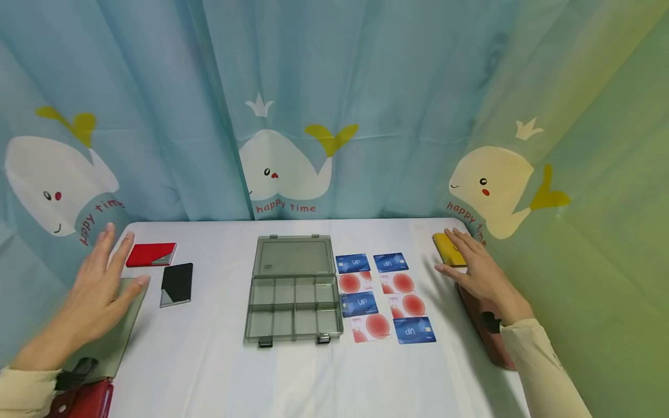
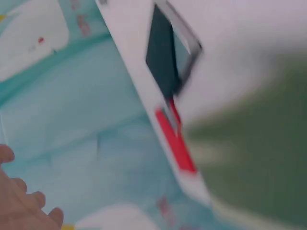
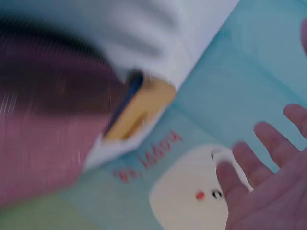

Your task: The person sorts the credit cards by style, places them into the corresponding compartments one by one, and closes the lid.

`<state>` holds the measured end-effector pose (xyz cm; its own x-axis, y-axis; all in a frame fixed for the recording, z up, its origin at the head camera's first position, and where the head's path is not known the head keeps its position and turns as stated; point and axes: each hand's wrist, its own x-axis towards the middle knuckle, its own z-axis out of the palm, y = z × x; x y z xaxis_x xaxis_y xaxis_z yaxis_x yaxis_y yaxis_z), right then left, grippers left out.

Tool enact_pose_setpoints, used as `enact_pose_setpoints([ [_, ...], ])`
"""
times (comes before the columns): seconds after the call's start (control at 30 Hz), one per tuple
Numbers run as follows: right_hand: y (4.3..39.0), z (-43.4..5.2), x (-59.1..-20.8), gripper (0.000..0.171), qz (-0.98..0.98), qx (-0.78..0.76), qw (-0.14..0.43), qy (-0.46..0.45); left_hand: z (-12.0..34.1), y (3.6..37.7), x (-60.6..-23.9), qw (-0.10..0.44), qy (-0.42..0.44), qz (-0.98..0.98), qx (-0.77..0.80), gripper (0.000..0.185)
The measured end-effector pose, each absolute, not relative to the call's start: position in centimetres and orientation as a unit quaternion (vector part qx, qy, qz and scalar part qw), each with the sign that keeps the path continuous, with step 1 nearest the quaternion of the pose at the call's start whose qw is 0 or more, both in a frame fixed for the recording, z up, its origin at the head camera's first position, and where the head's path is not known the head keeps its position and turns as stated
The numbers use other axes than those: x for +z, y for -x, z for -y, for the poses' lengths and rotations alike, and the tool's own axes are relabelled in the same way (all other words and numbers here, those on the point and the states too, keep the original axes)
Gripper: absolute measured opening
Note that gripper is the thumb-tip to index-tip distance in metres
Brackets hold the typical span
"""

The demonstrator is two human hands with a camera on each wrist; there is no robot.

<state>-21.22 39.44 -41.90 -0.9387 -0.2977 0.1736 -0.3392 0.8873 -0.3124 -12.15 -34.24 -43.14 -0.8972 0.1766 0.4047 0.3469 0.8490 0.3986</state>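
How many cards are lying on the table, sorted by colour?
Blue cards: 4
White cards with red circles: 4
Total: 8, all lying beside the open grey compartment box.

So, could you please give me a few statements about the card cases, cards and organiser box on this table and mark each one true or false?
1. The grey organiser box lies open with its compartments empty. True.
2. The right hand grips a blue card. False: its fingers are straight, over the yellow card case, and hold nothing.
3. A red card case lies farther from the person than the black card case. True.
4. The cards are stacked inside the box. False: they lie flat on the white table, to the right of the box.
5. The left hand is open, fingers spread. True.
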Motion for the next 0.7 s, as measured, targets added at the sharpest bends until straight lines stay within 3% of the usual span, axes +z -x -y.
enact_pose_setpoints([
  [0.2, 24.1, -37.3, -44.1, 0.084, 0.955, 0.241, 0.0, -0.175, 29.4, 12.7, -46.0, 0.143, 0.164, 0.914, -0.343, 0.086],
  [0.43, 26.8, -35.3, -46.6, 0.082, 0.95, 0.267, -0.077, -0.145, 24.3, 13.0, -49.7, 0.065, 0.185, 0.916, -0.35, 0.087],
  [0.7, 28.7, -34.9, -48.2, 0.06, 0.953, 0.254, -0.095, -0.132, 20.7, 13.2, -51.7, -0.025, 0.171, 0.899, -0.402, 0.099],
])
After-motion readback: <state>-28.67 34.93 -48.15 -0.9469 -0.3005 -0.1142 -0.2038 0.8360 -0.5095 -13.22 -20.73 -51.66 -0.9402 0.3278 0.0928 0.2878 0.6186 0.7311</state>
